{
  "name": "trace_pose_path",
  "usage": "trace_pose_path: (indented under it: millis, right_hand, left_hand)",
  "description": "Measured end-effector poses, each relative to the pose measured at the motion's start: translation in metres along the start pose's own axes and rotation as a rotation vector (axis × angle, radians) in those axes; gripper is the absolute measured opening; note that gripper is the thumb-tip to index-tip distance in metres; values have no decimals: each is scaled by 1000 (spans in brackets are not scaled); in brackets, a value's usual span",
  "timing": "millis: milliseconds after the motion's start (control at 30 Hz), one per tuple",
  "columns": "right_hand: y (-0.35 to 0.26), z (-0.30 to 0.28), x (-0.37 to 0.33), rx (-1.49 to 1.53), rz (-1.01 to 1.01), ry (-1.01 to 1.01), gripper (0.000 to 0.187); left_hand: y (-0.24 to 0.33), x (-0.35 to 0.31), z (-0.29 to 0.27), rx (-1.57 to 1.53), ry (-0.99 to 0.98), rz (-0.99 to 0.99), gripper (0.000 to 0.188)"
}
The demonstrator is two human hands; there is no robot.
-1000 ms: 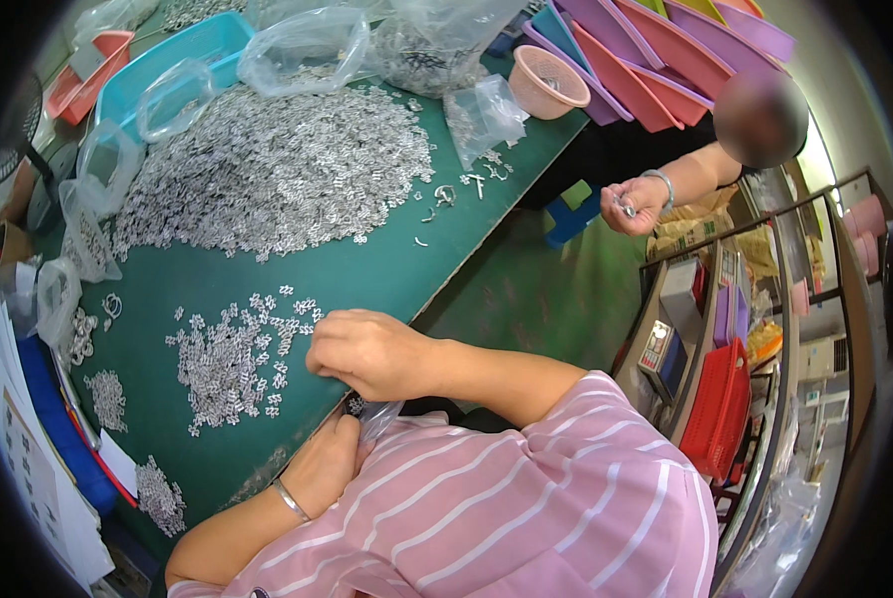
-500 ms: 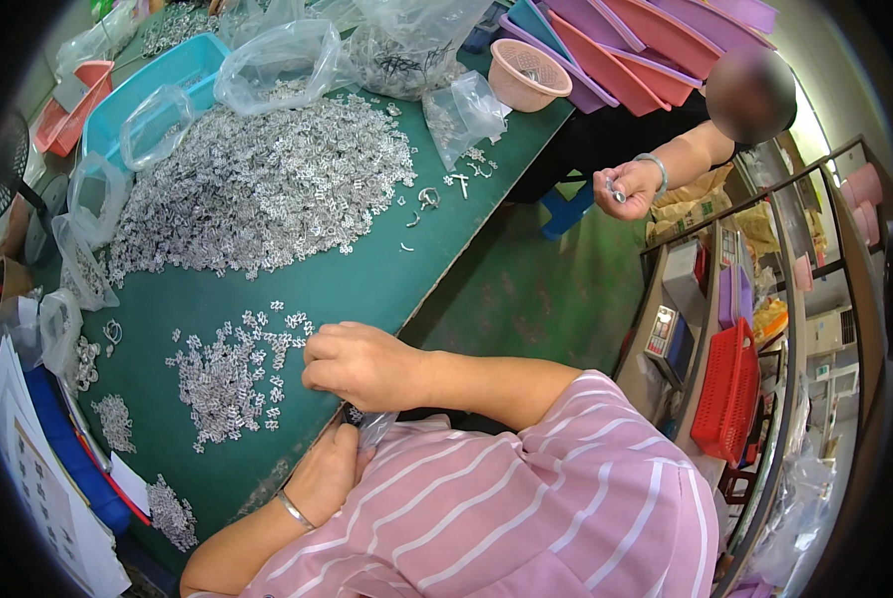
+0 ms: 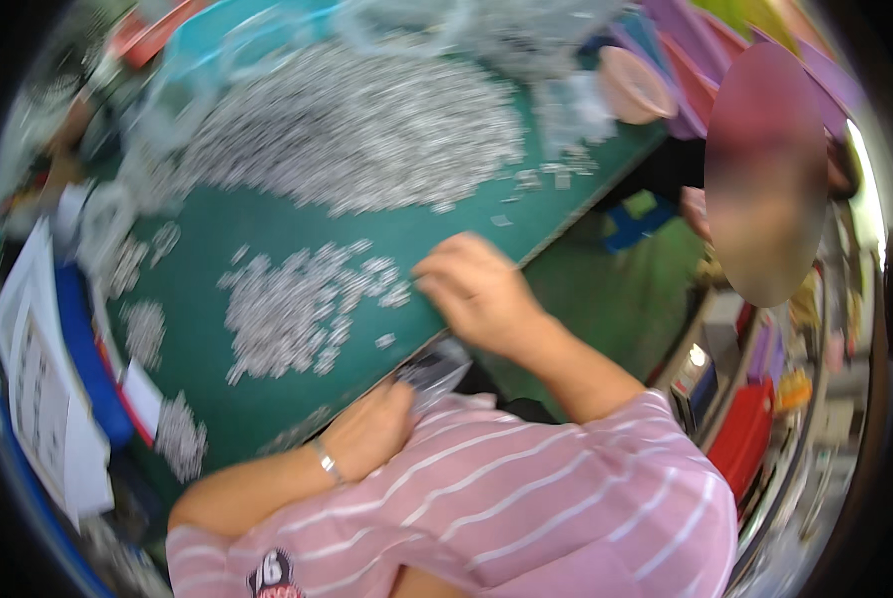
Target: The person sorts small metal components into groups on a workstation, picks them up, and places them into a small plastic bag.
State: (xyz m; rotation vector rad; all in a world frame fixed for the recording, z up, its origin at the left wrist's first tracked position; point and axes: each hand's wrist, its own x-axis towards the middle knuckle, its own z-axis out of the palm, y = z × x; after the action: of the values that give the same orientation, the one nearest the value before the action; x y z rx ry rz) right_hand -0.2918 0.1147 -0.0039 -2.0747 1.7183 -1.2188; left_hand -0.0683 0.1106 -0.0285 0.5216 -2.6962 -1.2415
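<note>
My left hand, with a silver bracelet at its wrist, is closed on a clear plastic bag at the table's front edge. Dark folds show in the bag, and its contents cannot be made out. Over the green tabletop, my right hand has its fingers loosely bent and apart, with nothing visible in them. They are just right of a small spread of silver metal pieces. One loose piece lies below those fingers. Motion blurs the picture.
A large heap of similar metal pieces covers the table's far part, with a turquoise tray behind it. A pink basket stands at the far right corner. Papers lie at left. A co-worker is at right.
The view has shifted and blurred. My right hand has lifted away from the bag and the table edge, out to the right of the small spread. The co-worker has come closer.
</note>
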Motion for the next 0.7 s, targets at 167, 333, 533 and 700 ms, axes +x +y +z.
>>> trace_pose_path:
  millis: [167,333,533,700]
  right_hand:
    - [-14,8,1,-60,-100,-175,20]
    - [-7,15,2,-21,-17,-122,18]
    - [-12,15,5,-40,-44,-197,16]
    - [-13,12,6,124,58,-207,13]
  left_hand:
    - [-3,-5,9,-31,18,-42,21]
    - [-5,-9,12,5,42,-19,8]
    - [-4,-6,11,10,57,6,10]
    - [-1,-5,6,-10,46,-11,10]
